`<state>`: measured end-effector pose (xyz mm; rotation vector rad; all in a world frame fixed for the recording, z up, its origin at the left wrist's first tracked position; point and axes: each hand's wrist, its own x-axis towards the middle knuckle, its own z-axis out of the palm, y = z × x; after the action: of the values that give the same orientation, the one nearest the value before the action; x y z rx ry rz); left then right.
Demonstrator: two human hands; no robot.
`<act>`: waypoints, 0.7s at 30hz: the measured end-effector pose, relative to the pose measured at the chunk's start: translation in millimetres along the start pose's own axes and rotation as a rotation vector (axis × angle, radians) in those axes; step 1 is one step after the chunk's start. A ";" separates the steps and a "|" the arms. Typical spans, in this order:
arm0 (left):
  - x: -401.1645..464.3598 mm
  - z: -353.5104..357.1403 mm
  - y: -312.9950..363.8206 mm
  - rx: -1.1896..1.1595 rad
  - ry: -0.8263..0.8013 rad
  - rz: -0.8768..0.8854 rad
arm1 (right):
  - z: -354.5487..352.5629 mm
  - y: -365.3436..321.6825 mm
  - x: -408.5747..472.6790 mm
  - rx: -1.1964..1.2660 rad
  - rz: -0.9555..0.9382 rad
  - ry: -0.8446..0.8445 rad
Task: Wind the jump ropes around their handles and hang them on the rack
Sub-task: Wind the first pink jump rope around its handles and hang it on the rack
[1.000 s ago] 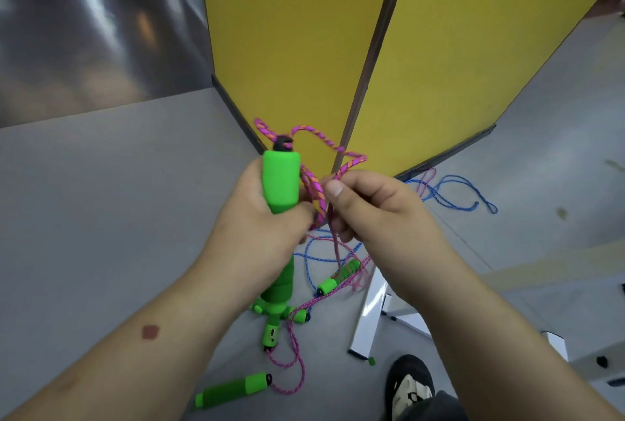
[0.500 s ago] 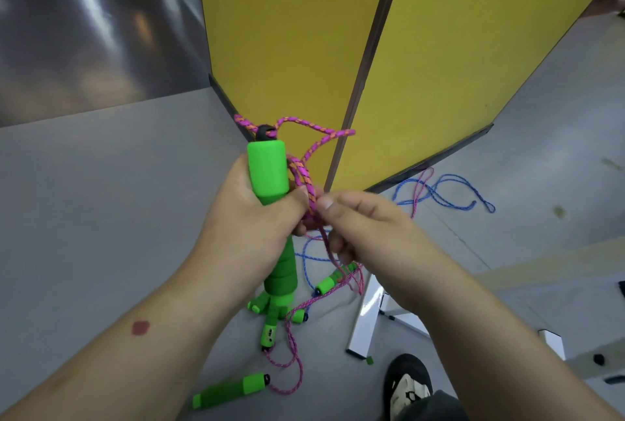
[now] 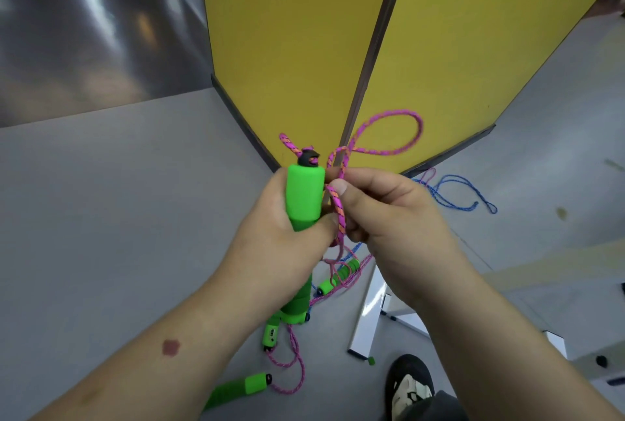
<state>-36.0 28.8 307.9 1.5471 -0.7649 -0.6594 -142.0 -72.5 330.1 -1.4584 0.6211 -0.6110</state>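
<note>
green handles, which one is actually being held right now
The upright green handle gripped in the left hand; the other green handles lie loose on the floor below.

Looks like a gym or activity room | grey floor (image 3: 118, 217) | yellow divider panels (image 3: 473, 48) | jump ropes (image 3: 453, 194) strewn about
</note>
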 end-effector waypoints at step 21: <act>6.0 -12.5 3.9 -0.010 0.222 -0.052 | -0.9 1.3 0.1 -0.143 0.079 -0.055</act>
<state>-22.9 31.6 313.2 1.6038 -0.5551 -0.5180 -142.6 -73.2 328.8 -1.5710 0.6877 -0.4714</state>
